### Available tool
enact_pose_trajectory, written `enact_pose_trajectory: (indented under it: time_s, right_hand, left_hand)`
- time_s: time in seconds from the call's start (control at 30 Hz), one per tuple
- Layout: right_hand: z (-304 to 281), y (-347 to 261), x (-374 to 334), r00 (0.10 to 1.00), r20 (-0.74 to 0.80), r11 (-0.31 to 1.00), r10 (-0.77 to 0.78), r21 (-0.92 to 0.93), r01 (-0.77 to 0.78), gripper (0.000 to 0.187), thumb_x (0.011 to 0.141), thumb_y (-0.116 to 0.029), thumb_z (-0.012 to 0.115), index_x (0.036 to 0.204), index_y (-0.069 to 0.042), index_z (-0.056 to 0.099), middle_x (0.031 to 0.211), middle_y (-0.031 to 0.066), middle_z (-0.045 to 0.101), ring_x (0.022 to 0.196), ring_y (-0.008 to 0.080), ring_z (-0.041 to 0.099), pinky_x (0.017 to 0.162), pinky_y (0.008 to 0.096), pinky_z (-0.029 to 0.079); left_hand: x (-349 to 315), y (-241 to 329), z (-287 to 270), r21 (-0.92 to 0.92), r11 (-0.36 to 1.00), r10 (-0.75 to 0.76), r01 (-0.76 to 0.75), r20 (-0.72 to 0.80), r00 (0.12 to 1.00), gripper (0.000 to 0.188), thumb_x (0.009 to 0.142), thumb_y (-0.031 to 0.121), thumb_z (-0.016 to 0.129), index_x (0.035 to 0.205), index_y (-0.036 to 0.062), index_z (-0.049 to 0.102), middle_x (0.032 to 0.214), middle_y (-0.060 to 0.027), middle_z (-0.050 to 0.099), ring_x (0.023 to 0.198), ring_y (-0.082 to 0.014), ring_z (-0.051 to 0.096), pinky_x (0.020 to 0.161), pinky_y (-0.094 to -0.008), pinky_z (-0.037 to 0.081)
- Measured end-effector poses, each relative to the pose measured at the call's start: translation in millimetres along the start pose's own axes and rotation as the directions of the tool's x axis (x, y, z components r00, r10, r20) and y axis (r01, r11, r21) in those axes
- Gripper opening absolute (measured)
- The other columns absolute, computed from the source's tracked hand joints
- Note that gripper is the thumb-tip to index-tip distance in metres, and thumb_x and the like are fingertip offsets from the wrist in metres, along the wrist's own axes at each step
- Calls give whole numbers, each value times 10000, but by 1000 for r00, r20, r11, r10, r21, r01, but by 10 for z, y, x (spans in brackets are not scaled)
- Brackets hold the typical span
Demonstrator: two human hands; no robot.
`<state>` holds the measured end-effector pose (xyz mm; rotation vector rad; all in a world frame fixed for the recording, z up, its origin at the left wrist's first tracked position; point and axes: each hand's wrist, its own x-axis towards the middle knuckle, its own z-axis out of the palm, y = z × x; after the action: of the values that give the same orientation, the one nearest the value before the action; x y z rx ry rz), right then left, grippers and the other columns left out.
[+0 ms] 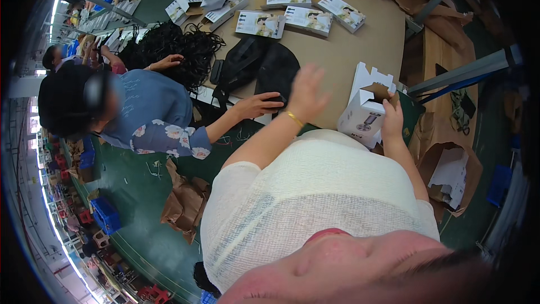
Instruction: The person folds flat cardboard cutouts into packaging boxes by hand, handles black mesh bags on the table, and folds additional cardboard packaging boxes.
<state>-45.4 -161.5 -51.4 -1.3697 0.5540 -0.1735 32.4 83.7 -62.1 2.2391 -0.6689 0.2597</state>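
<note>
The white carton (pixel 364 114) is pinched at its open flap by the right hand (pixel 392 117) only, at the tabletop (pixel 349 50) edge — it could be tipped off. The left hand (pixel 305 93), fingers spread and empty, is hovering by a co-worker's hand (pixel 263 104) — a bump seems likely.

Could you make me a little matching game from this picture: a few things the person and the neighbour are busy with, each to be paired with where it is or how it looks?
Things:
1. open white carton
2. black pouches
3. flat printed boxes
4. tangle of black cords

Places or states:
A. lying in a row at the far side of the table
B. under the neighbour's far hand
C. held at its flap by the right hand
D. just beyond the raised, open left hand

Pairs: 1-C, 2-D, 3-A, 4-B
</note>
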Motion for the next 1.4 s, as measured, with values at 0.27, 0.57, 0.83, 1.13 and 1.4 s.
enact_pose_trajectory:
  time_s: [0.27,0.57,0.83,1.13,1.4]
  right_hand:
    - [-148,71,85,1000,-26,991,2,132,2,292,853,-104,479,1137,-45,504,1079,58,530,1002,161,484,894,282,346]
    - [-40,77,37,1000,-10,997,-13,78,14,297,856,-107,480,1145,-35,492,1100,62,521,1020,168,476,907,278,337]
    - [-33,45,-6,1000,24,999,11,36,-12,324,859,-124,487,1171,-36,483,1093,62,526,1008,165,477,893,270,343]
    - [14,15,-53,1000,27,999,13,37,-14,312,859,-137,491,1152,-32,497,1086,60,527,998,157,477,895,266,334]
    - [25,25,-59,1000,27,1000,12,26,-13,299,858,-141,499,1136,-32,506,1069,58,534,997,156,478,895,267,336]
  left_hand:
    - [82,-763,-225,681,423,-896,598,217,387,761,750,484,625,1291,23,352,1201,-189,501,1079,-320,532,885,-385,450]
    - [-355,-556,416,412,726,-668,551,231,707,615,734,269,684,1249,93,396,1233,-254,417,1096,-373,476,888,-441,420]
    - [-694,-508,702,250,899,-429,360,334,839,680,743,76,584,1359,68,296,1301,-278,338,1225,-382,324,1018,-403,300]
    - [-761,-538,745,226,933,-334,281,252,908,648,716,38,548,1325,19,328,1209,-284,397,1155,-416,370,993,-432,317]
    - [-760,-531,717,259,925,-346,279,266,900,633,735,76,556,1325,28,333,1226,-276,396,1164,-400,371,986,-426,331]
